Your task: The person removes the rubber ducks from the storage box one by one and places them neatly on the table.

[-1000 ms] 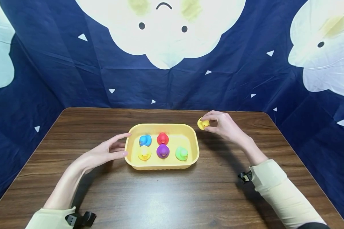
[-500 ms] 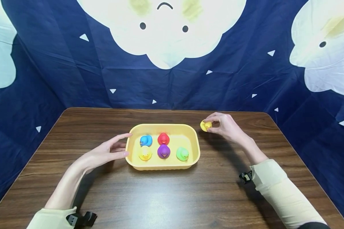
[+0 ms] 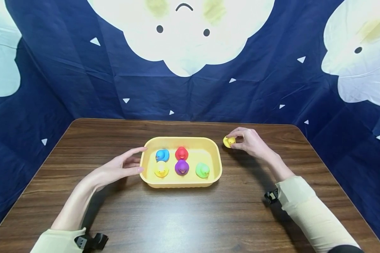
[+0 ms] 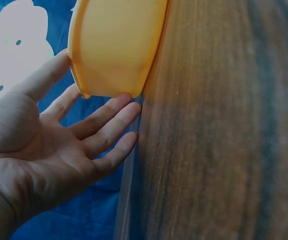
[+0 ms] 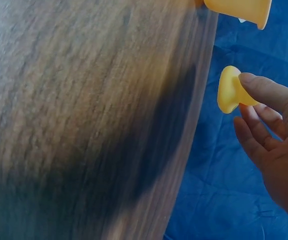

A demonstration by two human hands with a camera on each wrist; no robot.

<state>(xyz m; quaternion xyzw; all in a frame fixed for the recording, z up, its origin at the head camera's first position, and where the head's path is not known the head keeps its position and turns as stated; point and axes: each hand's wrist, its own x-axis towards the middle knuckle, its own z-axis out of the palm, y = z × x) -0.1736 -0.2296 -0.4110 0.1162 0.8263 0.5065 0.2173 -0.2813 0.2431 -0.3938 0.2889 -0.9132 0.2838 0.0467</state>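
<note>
A yellow rubber duck [image 3: 229,142] is pinched between the thumb and fingers of my right hand [image 3: 250,142], right of the tray. In the right wrist view that duck [image 5: 229,90] hangs in the air, apart from the tabletop. My left hand [image 3: 120,167] spreads its extended fingers at the left end of a pale yellow plastic tray [image 3: 181,184]. The left wrist view shows the thumb at the tray's rim and fingertips touching its end wall. Inside sit a blue duck [image 3: 162,155], a red duck [image 3: 181,153], another yellow duck [image 3: 161,169], a purple duck [image 3: 182,167] and a green duck [image 3: 202,170].
The tray stands on a dark wooden table [image 3: 177,218], towards its far edge. Behind the table hangs a navy cloth [image 3: 145,91] with white clouds and triangles. Bare tray floor [image 3: 202,154] shows behind the green duck.
My right hand has moved slightly right and nearer with the yellow rubber duck. The left hand stays at the tray's end, and the ducks inside keep their places.
</note>
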